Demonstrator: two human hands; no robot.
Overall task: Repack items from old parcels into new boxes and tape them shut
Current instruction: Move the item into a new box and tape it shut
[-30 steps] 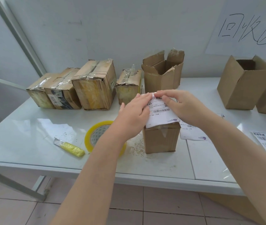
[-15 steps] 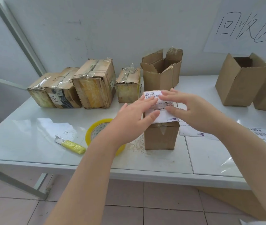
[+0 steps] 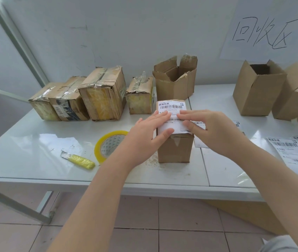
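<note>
A small taped brown box [image 3: 175,150] stands at the table's middle. A white shipping label [image 3: 172,108] lies flat on its top. My left hand [image 3: 144,137] presses the label's left part with straight fingers, thumb at the label's near edge. My right hand [image 3: 212,131] presses its right part the same way. A roll of yellow tape [image 3: 108,145] lies flat left of the box, partly behind my left wrist. A yellow box cutter [image 3: 80,159] lies further left.
Several worn, taped old parcels [image 3: 101,93] line the back left. An opened empty carton [image 3: 175,79] stands behind the small box. Two open new boxes [image 3: 257,90] stand at the back right. Loose label sheets [image 3: 293,150] lie on the right of the white table [image 3: 26,142].
Both hands lowered the label from a lifted, pinched hold onto the box top and now press it flat with straight fingers.
</note>
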